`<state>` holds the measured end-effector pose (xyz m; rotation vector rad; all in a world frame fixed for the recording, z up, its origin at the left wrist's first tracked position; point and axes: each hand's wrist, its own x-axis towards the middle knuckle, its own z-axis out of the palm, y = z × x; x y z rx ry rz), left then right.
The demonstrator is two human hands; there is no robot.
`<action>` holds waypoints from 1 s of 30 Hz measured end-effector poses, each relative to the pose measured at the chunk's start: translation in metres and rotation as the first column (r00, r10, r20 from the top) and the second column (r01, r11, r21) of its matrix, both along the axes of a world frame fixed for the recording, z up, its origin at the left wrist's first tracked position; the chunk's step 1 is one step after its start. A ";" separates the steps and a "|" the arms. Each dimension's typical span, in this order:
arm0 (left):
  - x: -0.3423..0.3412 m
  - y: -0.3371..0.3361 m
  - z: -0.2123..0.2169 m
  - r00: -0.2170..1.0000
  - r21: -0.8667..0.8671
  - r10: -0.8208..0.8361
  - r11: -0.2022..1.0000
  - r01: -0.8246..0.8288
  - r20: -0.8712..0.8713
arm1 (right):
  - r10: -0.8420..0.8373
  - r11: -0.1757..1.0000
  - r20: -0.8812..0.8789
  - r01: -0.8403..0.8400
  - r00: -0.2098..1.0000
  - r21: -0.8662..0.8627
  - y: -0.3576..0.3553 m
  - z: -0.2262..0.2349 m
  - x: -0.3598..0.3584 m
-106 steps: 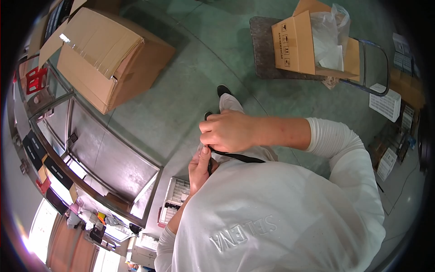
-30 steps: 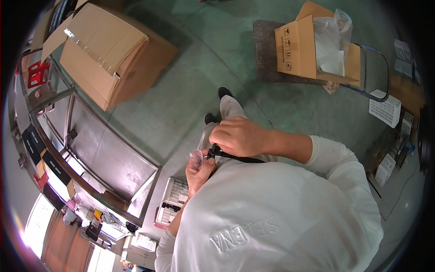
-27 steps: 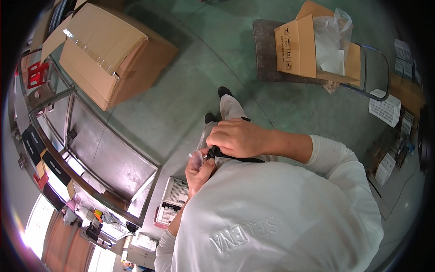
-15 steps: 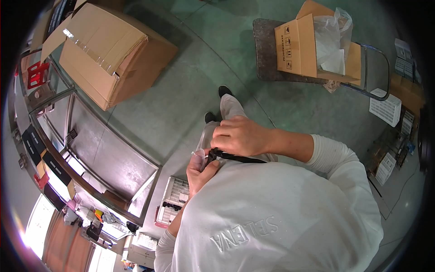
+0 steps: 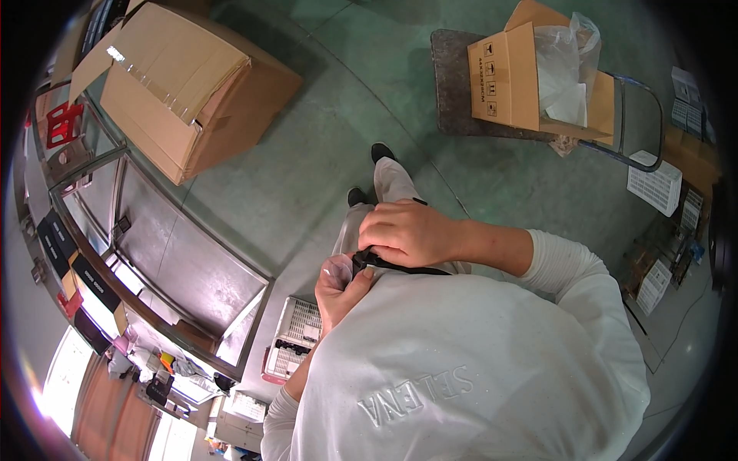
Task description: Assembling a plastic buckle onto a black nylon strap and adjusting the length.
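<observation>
In front of my waist, my right hand (image 5: 407, 232) is closed, palm down, with curled fingers on a black strap (image 5: 407, 268). The strap runs off rightward along the white shirt. My left hand (image 5: 338, 296) closes on the strap's bunched left end, its thumb pressed against it. Clear thin plastic (image 5: 337, 267), like a small bag, lies over the left fingers. The two hands nearly touch. Beyond the right knuckles a short dark end sticks out; I cannot tell whether it belongs to the strap. The right fingertips are hidden.
A big cardboard box (image 5: 177, 84) stands on the floor at far left. At far right an open carton (image 5: 503, 81) with a plastic liner rests on a trolley (image 5: 453, 84). A metal-framed bench (image 5: 177, 246) is at left. A white slotted crate (image 5: 300, 319) sits by my left arm.
The dark end now shows beyond my right hand. The clear plastic has shifted slightly over the left fingers. Both hands keep nearly the same place.
</observation>
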<state>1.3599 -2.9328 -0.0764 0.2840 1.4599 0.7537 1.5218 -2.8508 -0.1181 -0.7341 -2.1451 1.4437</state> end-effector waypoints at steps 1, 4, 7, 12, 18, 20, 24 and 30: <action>0.000 0.000 0.000 0.999 0.001 0.027 1.000 -0.027 0.024 | 0.001 1.000 0.000 -0.001 1.000 0.000 0.000 0.000 0.000; 0.004 0.000 -0.001 0.995 0.006 0.083 0.996 -0.083 0.051 | -0.024 0.997 -0.026 0.022 0.999 -0.068 -0.002 0.000 0.001; 0.006 -0.001 -0.002 0.989 0.011 0.128 0.992 -0.129 0.070 | -0.083 0.989 0.010 0.084 0.996 -0.122 -0.006 0.000 0.000; 0.000 -0.002 -0.002 0.982 -0.027 0.120 0.993 -0.117 0.146 | -0.057 0.993 -0.044 0.053 0.997 -0.101 -0.009 -0.001 -0.001; -0.001 -0.002 -0.002 0.995 -0.062 0.058 0.997 -0.053 0.077 | 0.058 0.893 -0.013 -0.057 0.998 -0.447 0.002 0.017 0.001; 0.001 -0.004 -0.004 0.999 -0.076 0.031 0.997 -0.033 -0.023 | 0.075 0.894 -0.040 -0.085 0.996 -0.439 0.001 0.016 -0.001; 0.004 0.003 0.002 0.999 -0.080 0.030 0.996 -0.027 0.032 | 0.137 0.927 -0.071 -0.153 0.988 -0.342 0.001 0.010 -0.005; 0.000 -0.002 -0.003 0.999 -0.118 0.031 0.993 -0.026 0.040 | 0.099 0.786 -0.036 -0.101 0.994 -0.610 -0.003 0.016 -0.006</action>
